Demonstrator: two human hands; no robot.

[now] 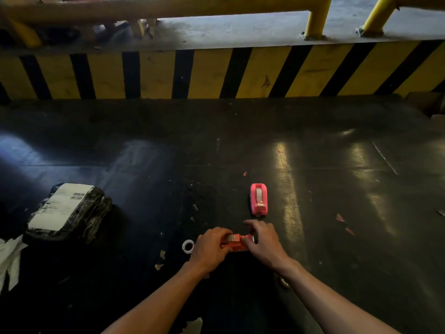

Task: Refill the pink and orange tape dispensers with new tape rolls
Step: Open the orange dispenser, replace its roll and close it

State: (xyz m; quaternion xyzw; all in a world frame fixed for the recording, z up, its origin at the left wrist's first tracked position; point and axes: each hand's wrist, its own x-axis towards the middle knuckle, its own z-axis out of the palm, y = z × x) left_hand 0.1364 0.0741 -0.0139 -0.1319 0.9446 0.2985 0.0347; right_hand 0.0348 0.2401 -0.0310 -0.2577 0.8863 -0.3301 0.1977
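Note:
The orange tape dispenser lies on the dark floor, held between both my hands. My left hand grips its left end and my right hand covers its right end, fingers pinching near the cutter. A tape roll shows in its top. The pink tape dispenser stands a little farther away, apart from my hands, with a roll of tape inside. A small white ring, an empty tape core, lies on the floor just left of my left hand.
A black wrapped parcel with a white shipping label sits at the left. White paper lies at the left edge. Small scraps litter the floor. A yellow-and-black striped kerb and yellow railing run across the back.

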